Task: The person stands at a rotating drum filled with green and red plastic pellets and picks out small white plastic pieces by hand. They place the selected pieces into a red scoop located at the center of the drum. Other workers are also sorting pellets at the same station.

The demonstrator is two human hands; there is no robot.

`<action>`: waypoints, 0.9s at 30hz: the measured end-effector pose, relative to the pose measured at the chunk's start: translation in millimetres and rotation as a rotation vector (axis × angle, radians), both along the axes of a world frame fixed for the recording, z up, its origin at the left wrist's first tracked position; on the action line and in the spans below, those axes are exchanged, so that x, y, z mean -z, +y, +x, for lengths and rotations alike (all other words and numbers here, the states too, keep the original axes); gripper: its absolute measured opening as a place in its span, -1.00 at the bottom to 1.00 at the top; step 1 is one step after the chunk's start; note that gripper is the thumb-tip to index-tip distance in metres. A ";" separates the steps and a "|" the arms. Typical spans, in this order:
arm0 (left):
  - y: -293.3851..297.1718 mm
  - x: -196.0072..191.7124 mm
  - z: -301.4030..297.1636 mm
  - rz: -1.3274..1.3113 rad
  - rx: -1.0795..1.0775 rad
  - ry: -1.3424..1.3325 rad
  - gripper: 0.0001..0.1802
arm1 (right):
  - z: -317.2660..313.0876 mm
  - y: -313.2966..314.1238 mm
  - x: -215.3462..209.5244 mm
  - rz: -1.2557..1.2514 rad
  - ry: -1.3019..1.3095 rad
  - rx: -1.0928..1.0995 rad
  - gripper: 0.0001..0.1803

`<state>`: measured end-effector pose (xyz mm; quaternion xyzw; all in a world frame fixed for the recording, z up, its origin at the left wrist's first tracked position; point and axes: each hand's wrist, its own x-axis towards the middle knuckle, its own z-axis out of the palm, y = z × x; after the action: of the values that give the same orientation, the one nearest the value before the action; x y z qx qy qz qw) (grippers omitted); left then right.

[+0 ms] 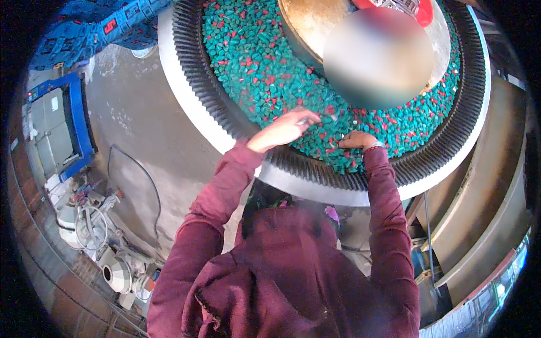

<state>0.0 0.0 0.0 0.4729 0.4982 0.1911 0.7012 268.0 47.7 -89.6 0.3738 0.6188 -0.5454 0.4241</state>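
Note:
Small green and red tumbling stones (pixel 248 73) fill a large round tub with a ribbed black inner wall (pixel 225 107). My left hand (pixel 284 130) is just over the stones near the front wall, fingers bent together and slightly smeared, with a small greyish bit at the fingertips. To its right, my right hand (pixel 359 140) rests low among the stones, fingers curled into a pinch. A tiny pale piece shows at its fingertips, too small to name. Between the hands, a few small light pieces (pixel 333 117) lie on the stones.
The tub's raised centre (pixel 307 22) bears a red bowl (pixel 426 12) of metal parts; a blurred patch hides much of it. A pale rim (pixel 191 107) rings the tub. At left are a blue-framed grey box (pixel 53 127), a handwheel (pixel 91 227) and a cable (pixel 152 183). Curved metal walls (pixel 479 186) stand right.

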 end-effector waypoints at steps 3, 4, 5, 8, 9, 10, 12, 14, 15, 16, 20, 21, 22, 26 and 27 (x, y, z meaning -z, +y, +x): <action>11.0 36.5 2.9 0.320 0.281 0.291 -0.74 | -6.6 8.5 36.1 -0.106 0.382 0.223 -0.56; 0.9 36.0 17.6 0.306 0.311 0.304 -0.74 | 2.3 -7.7 59.2 -0.211 0.380 0.293 -0.63; -7.7 32.3 32.4 0.302 0.339 0.307 -0.74 | 19.6 -26.2 77.9 -0.307 0.367 0.364 -0.70; -9.0 17.5 73.1 0.323 0.330 0.316 -0.69 | 88.5 -28.3 47.5 -0.333 0.389 0.759 -0.68; -6.8 14.5 79.7 0.339 0.387 0.333 -0.67 | 89.6 -24.2 30.5 -0.323 0.423 0.794 -0.67; -7.5 12.4 83.8 0.335 0.450 0.369 -0.65 | 91.3 -20.6 14.8 -0.316 0.460 0.832 -0.67; -10.3 29.8 95.0 0.381 0.547 0.481 -0.55 | 99.4 -16.9 -5.5 -0.363 0.416 0.929 -0.67; -7.3 47.8 113.1 0.394 0.579 0.623 -0.50 | 104.6 -9.3 -12.2 -0.427 0.280 1.025 -0.63; -7.0 57.4 118.0 0.395 0.587 0.697 -0.47 | 102.1 -3.0 -32.4 -0.436 0.220 1.068 -0.59; -12.3 71.5 121.6 0.440 0.618 0.681 -0.40 | 100.6 3.1 -53.1 -0.445 0.161 1.108 -0.53; -33.3 90.9 158.9 0.540 0.583 0.669 -0.52 | 116.1 -5.1 -68.5 -0.245 0.110 1.170 -0.39; -33.1 89.8 163.1 0.557 0.562 0.635 -0.54 | 117.6 -7.9 -66.9 -0.119 0.110 1.172 -0.38; -32.9 89.0 165.9 0.571 0.538 0.602 -0.55 | 118.1 -5.6 -60.0 0.119 0.106 0.957 -0.40; -18.8 51.9 148.5 0.528 0.360 0.495 -0.61 | 110.2 16.7 -27.6 0.884 0.166 0.362 -0.53; -15.2 47.2 137.1 0.525 0.316 0.508 -0.61 | 98.8 26.8 -16.0 0.965 0.215 0.357 -0.57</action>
<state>137.1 -15.2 -47.2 0.7392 0.5110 0.0786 0.4316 366.9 74.6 -73.6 0.5681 0.7664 -0.2974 0.0385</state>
